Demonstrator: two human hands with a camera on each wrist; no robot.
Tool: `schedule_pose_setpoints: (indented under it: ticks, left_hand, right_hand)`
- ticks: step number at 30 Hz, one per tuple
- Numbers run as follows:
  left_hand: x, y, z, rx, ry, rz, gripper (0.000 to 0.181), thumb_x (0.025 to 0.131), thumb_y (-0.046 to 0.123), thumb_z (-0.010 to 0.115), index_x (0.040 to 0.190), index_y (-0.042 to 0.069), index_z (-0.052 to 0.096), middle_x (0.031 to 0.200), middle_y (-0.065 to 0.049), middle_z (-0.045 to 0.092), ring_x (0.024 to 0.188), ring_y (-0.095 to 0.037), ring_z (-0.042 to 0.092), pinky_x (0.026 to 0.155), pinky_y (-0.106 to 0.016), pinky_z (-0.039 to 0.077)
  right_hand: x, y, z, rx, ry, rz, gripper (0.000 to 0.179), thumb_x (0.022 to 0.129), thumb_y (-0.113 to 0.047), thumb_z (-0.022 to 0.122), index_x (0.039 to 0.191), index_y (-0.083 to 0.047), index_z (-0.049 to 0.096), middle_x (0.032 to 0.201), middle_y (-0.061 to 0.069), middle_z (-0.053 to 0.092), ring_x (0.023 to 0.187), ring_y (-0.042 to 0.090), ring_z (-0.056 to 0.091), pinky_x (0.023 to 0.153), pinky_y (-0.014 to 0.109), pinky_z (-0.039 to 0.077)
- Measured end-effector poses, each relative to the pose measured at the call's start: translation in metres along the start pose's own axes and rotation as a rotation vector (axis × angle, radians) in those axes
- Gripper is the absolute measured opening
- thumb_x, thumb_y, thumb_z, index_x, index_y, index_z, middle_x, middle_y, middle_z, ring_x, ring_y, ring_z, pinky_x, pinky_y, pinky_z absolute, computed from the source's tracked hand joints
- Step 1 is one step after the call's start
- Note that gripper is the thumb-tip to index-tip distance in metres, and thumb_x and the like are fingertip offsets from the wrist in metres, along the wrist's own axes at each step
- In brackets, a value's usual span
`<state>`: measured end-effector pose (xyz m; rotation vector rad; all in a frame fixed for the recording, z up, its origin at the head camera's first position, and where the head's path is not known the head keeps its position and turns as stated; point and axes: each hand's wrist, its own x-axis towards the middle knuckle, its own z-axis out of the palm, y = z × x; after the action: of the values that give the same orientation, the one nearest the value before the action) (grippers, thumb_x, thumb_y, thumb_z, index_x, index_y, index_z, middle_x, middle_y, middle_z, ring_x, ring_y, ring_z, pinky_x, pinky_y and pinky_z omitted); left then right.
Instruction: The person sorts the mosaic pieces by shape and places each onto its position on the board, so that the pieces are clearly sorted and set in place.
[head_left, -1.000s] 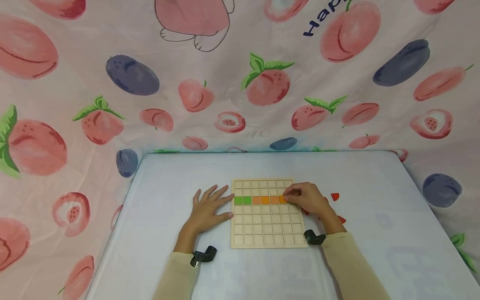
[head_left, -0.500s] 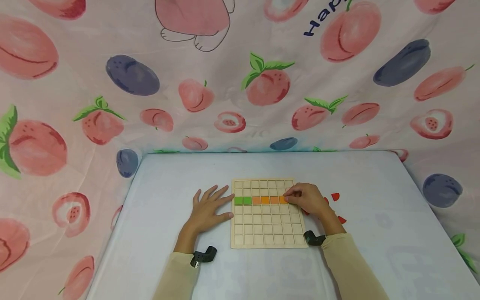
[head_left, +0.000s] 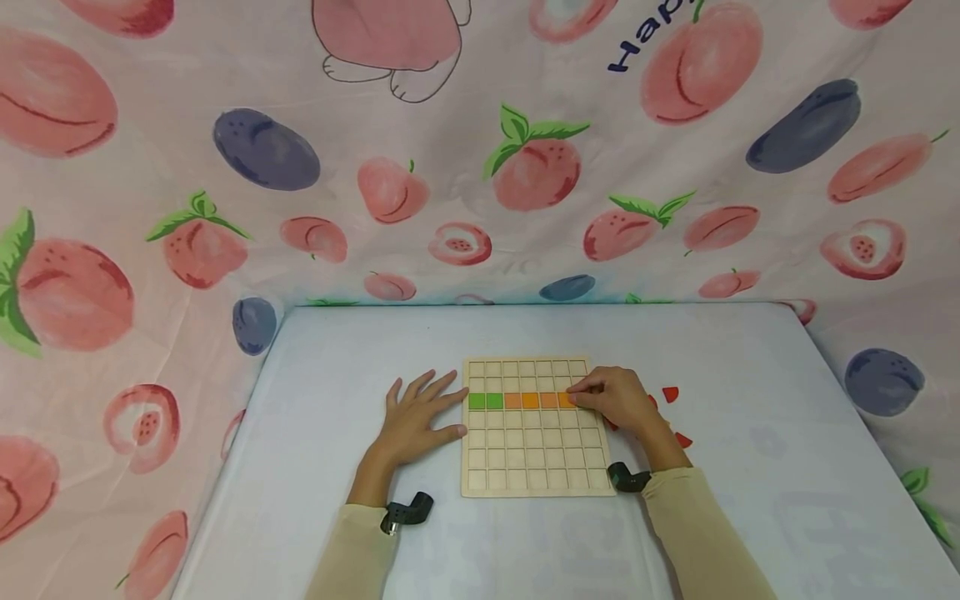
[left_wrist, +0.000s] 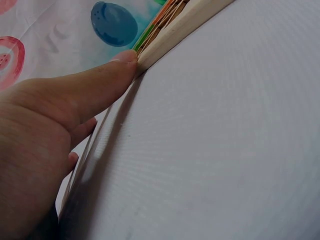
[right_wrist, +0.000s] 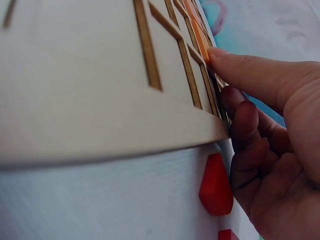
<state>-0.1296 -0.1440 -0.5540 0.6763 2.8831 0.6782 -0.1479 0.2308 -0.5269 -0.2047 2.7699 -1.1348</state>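
Note:
A square wooden grid board [head_left: 537,458] lies flat on the table. One row holds coloured tiles: green tiles [head_left: 485,402] at the left, then lighter and darker orange ones. My left hand [head_left: 417,421] lies spread beside the board's left edge. Its thumb [left_wrist: 107,80] touches that edge in the left wrist view. At the right end of the row, my right hand [head_left: 615,398] pinches a darker orange tile [head_left: 565,400] at its cell. In the right wrist view the thumb [right_wrist: 250,67] meets the orange tile; the other fingers are curled, and the index fingertip is hard to make out.
Several red pieces [head_left: 671,393] lie on the table right of the board, some partly hidden by the right hand and wrist. One red piece [right_wrist: 216,187] sits close by the board's edge. A fruit-print cloth [head_left: 457,200] hangs behind the white table [head_left: 360,342].

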Motion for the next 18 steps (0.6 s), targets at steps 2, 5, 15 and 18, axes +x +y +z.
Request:
schedule_pose_setpoints:
  ticks: [2, 5, 15, 18]
  left_hand:
    - [0.0, 0.0, 0.0, -0.001, 0.001, 0.001, 0.066, 0.092, 0.065, 0.06, 0.152, 0.04, 0.047, 0.168, 0.011, 0.029, 0.159, -0.028, 0.018, 0.12, -0.069, -0.001]
    - [0.0, 0.0, 0.0, 0.003, -0.002, 0.0, 0.066, 0.092, 0.066, 0.059, 0.152, 0.04, 0.047, 0.168, 0.011, 0.028, 0.159, -0.027, 0.017, 0.12, -0.069, -0.001]
    - [0.0, 0.0, 0.0, 0.003, -0.003, -0.003, 0.066, 0.092, 0.066, 0.059, 0.152, 0.04, 0.047, 0.168, 0.012, 0.028, 0.159, -0.027, 0.017, 0.12, -0.069, 0.0]
    - [0.0, 0.0, 0.0, 0.008, 0.0, 0.0, 0.066, 0.092, 0.067, 0.059, 0.152, 0.04, 0.047, 0.168, 0.011, 0.028, 0.159, -0.027, 0.017, 0.12, -0.069, 0.0]
  right_hand:
    - [0.0, 0.0, 0.0, 0.001, -0.005, -0.001, 0.011, 0.086, -0.025, 0.083, 0.096, -0.02, 0.084, 0.093, 0.002, 0.075, 0.077, 0.013, 0.058, 0.064, 0.027, 0.047]
    - [-0.001, -0.001, -0.001, 0.007, -0.013, 0.014, 0.012, 0.086, -0.025, 0.083, 0.097, -0.02, 0.084, 0.094, 0.003, 0.075, 0.071, 0.015, 0.057, 0.06, 0.027, 0.047]
    - [-0.002, 0.004, -0.008, 0.005, -0.065, 0.029, 0.015, 0.088, -0.028, 0.082, 0.102, -0.023, 0.082, 0.099, 0.0, 0.075, 0.08, 0.014, 0.06, 0.07, 0.028, 0.05]
    - [-0.004, 0.008, -0.015, 0.007, -0.083, 0.02, 0.017, 0.089, -0.028, 0.081, 0.104, -0.022, 0.082, 0.1, -0.001, 0.077, 0.084, 0.013, 0.063, 0.075, 0.029, 0.053]
